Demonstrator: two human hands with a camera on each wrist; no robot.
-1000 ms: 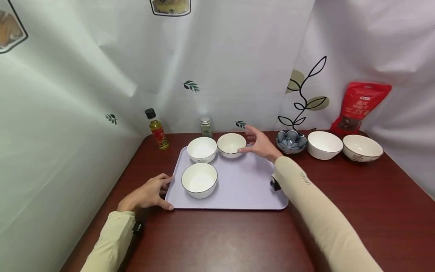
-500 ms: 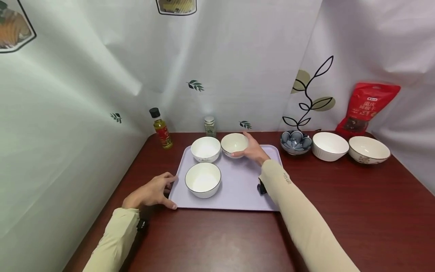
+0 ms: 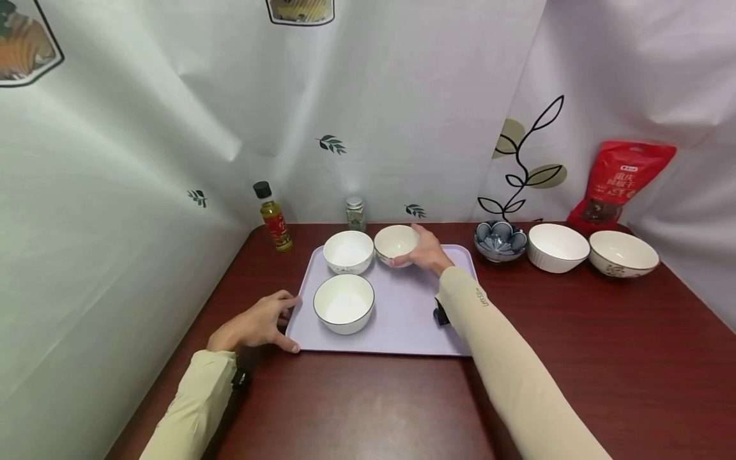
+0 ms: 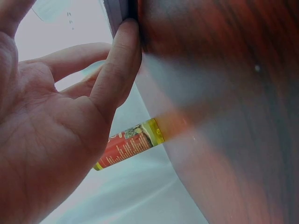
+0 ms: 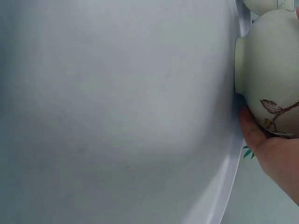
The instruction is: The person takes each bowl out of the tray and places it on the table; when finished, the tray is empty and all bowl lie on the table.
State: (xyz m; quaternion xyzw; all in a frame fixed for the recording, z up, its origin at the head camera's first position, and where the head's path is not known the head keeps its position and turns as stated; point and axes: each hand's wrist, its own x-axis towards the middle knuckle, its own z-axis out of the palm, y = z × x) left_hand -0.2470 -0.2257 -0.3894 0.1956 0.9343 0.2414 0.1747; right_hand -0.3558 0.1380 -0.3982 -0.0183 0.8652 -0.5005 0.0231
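Our right hand point(image 3: 424, 251) grips the sprig-patterned bowl point(image 5: 273, 70), probably slick, breakable ceramic, best held by its sides; our left hand point(image 3: 259, 324) touches the tray point(image 3: 402, 319), fingers relaxed.

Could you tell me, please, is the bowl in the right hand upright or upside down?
Upright: in the head view, the bowl held by the right hand has its open mouth facing up.

I see a long, creased cream left sleeve point(image 3: 192, 396), plus a beige right sleeve point(image 3: 506, 358) with small dark lettering point(image 3: 481, 297) I can't read. Left wrist unit point(image 3: 238, 379), right wrist unit point(image 3: 441, 314): both black. Left hand point(image 3: 259, 324), right hand point(image 3: 424, 249) bare.
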